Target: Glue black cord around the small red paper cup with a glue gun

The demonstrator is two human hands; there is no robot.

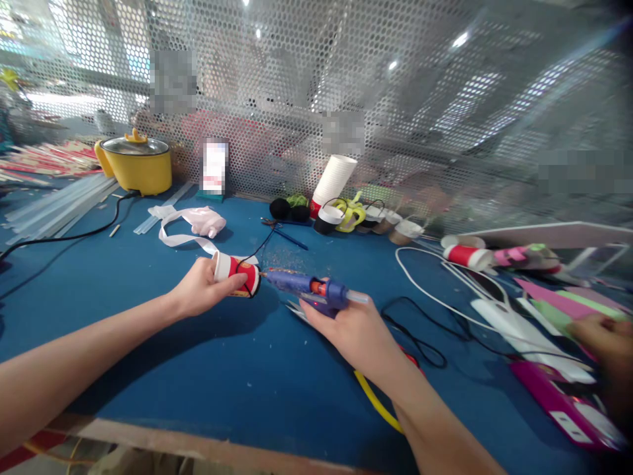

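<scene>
Perforated metal panel (277, 79) backs a blue tabletop (212, 382). Above it, the left hand (198, 288) holds a red-and-white paper cup (238, 274) sideways, thumb along its wall and fingers clamped round it; its long axis runs left to right, dipping slightly, white end leftward. The right hand (359, 333) has its fingers wrapped round a blue hot-glue gun (291, 282), nearly level, nozzle pointing left at the cup's right end; whether they touch, I cannot tell.
</scene>
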